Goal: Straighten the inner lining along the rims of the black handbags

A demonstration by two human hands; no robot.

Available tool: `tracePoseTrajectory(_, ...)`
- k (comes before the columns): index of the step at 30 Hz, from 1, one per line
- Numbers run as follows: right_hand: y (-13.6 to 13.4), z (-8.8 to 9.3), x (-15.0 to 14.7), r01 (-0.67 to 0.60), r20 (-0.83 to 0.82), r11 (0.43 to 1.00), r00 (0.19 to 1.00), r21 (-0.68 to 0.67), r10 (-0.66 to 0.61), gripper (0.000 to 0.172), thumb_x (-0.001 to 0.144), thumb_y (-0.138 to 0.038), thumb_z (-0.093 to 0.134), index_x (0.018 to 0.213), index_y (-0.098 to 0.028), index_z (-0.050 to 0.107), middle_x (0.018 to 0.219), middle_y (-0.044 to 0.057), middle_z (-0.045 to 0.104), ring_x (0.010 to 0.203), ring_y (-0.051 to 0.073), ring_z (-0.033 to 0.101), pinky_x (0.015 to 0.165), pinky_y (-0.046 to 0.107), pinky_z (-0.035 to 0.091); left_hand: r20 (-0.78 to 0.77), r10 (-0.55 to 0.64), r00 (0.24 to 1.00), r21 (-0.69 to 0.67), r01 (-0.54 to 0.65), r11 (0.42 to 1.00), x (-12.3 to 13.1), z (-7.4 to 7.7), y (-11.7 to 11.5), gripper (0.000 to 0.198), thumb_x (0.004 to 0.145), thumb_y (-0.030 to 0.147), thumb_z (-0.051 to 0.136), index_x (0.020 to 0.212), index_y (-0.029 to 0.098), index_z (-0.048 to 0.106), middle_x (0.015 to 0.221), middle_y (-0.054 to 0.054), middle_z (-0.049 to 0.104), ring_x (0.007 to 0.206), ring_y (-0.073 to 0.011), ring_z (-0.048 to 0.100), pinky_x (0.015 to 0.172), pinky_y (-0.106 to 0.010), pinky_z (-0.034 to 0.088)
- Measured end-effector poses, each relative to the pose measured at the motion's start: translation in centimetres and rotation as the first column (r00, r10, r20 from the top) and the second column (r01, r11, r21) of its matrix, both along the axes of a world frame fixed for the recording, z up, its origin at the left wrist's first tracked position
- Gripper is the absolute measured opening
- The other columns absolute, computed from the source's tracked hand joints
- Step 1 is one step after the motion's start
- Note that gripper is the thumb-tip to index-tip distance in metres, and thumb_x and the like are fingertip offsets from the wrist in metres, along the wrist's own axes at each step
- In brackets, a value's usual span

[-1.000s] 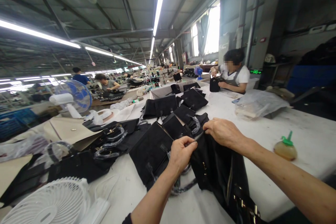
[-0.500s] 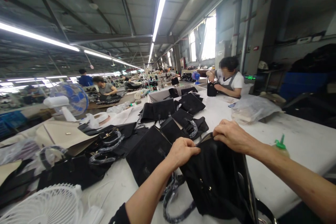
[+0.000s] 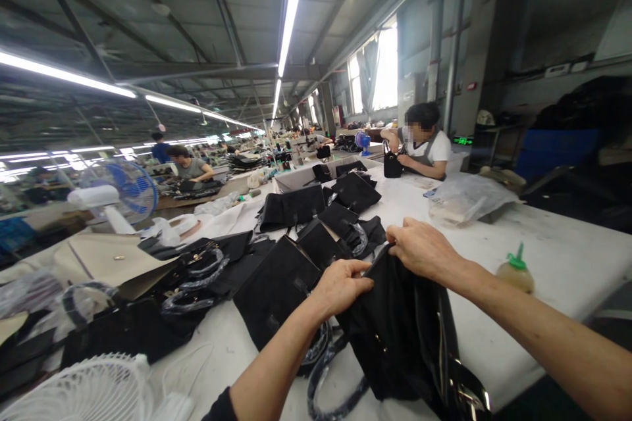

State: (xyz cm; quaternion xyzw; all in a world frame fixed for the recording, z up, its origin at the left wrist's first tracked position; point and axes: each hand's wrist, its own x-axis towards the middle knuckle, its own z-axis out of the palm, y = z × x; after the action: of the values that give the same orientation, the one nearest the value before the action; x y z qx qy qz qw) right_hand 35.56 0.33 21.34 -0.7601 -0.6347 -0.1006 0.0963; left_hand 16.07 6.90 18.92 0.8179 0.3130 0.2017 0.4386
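Observation:
A black handbag (image 3: 395,335) stands in front of me on the white table, with small gold-coloured metal fittings on its near side. Its top edge is pinched at two places: my left hand (image 3: 343,286) grips the left part, and my right hand (image 3: 419,247) the far right part. The fingers of both are closed on the rim. A plastic-wrapped handle (image 3: 336,385) loops out at the bag's lower left. At the lower right a strap with shiny metal (image 3: 469,388) hangs from it. The bag's inside is mostly hidden from me.
Black bag pieces (image 3: 276,283) lie heaped beyond and left of the bag. A white fan (image 3: 83,388) stands near left, a blue-bladed fan (image 3: 131,187) behind. To the right are a green-tipped bottle (image 3: 516,270) and a clear plastic bag (image 3: 469,197). A co-worker (image 3: 424,145) sits across the table.
My right hand has shifted slightly left along with the bag's rim. The strap's metal at the lower right now shows more. My view has turned a little to the right.

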Motion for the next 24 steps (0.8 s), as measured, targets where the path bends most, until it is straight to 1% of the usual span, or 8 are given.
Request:
tracePoseTrajectory(4,0.0,0.3,-0.1,-0.016,0.026,1.0,1.0,0.003,0.016,0.028,0.082,-0.031,0.058,0.108,-0.028,0.066,0.085,0.007,0.058,0.076,0.02,0.056,0.061,0.028,0.031,0.009,0.002,1.0,-0.03,-0.002,1.0,0.1,-0.3,0.0,0.031,0.064,0.026,0.062,0.091,0.023,0.076,0.049,0.004,0.055,0.047,-0.0107,0.042,0.049,-0.022,0.03)
tracePoseTrajectory(8,0.0,0.6,-0.1,-0.088,0.022,0.996,0.996,-0.022,0.089,0.023,0.082,-0.028,0.056,0.099,-0.033,0.071,0.076,0.006,0.058,0.078,0.021,0.054,0.062,0.028,0.028,-0.03,-0.036,0.999,-0.043,0.035,0.998,0.1,-0.4,0.0,0.032,0.068,0.024,0.058,0.095,0.024,0.075,0.053,0.004,0.053,0.048,-0.0107,0.041,0.048,-0.022,0.029)
tracePoseTrajectory(11,-0.1,0.5,0.1,-0.113,-0.015,0.994,0.993,-0.009,0.113,0.021,0.081,-0.028,0.057,0.094,-0.034,0.072,0.076,0.005,0.059,0.078,0.02,0.053,0.064,0.029,0.028,0.0,-0.058,0.998,-0.007,0.058,0.998,0.2,-0.1,0.2,0.029,0.065,0.019,0.058,0.088,0.022,0.074,0.066,0.002,0.058,0.059,-0.0117,0.048,0.053,-0.021,0.034)
tracePoseTrajectory(13,0.0,0.4,0.3,-0.114,-0.031,0.993,0.993,0.009,0.114,0.018,0.08,-0.028,0.059,0.09,-0.034,0.073,0.076,0.005,0.06,0.078,0.02,0.052,0.066,0.029,0.028,0.023,-0.079,0.997,-0.072,0.08,0.994,0.5,0.1,0.5,0.026,0.062,0.015,0.058,0.084,0.02,0.072,0.071,0.001,0.059,0.064,-0.012,0.051,0.055,-0.02,0.037)
tracePoseTrajectory(15,0.1,0.1,0.5,-0.122,-0.031,0.992,0.992,0.018,0.123,0.015,0.08,-0.028,0.059,0.086,-0.032,0.073,0.077,0.006,0.06,0.081,0.02,0.052,0.068,0.03,0.028,0.008,-0.104,0.995,-0.177,0.104,0.979,1.1,0.0,1.1,0.025,0.059,0.013,0.059,0.082,0.018,0.068,0.068,0.002,0.058,0.061,-0.0112,0.05,0.052,-0.019,0.036)
tracePoseTrajectory(17,0.2,-0.1,0.5,-0.138,-0.022,0.99,0.99,0.023,0.138,0.014,0.081,-0.027,0.059,0.083,-0.03,0.073,0.076,0.006,0.061,0.083,0.02,0.052,0.07,0.031,0.027,-0.018,-0.101,0.995,-0.209,0.095,0.973,2.2,-0.2,1.8,0.026,0.057,0.013,0.062,0.082,0.018,0.065,0.065,0.003,0.057,0.057,-0.0108,0.049,0.049,-0.019,0.034)
tracePoseTrajectory(21,0.6,-0.4,0.5,-0.153,-0.032,0.987,0.988,0.043,0.154,0.014,0.081,-0.026,0.058,0.081,-0.027,0.072,0.075,0.006,0.062,0.085,0.02,0.052,0.073,0.033,0.025,-0.058,-0.065,0.996,0.02,0.066,0.998,4.6,-0.6,2.7,0.02,0.067,0.03,0.062,0.081,0.018,0.069,0.064,0.001,0.059,0.057,-0.0117,0.05,0.05,-0.021,0.032)
tracePoseTrajectory(24,0.7,-0.6,0.4,-0.133,-0.05,0.99,0.989,0.051,0.136,0.015,0.082,-0.025,0.057,0.079,-0.027,0.072,0.073,0.006,0.062,0.087,0.021,0.051,0.073,0.034,0.024,-0.109,-0.056,0.993,0.272,0.083,0.959,5.5,-0.5,2.5,0.024,0.075,0.031,0.051,0.068,0.017,0.069,0.053,0.002,0.052,0.053,-0.0108,0.044,0.05,-0.023,0.027)
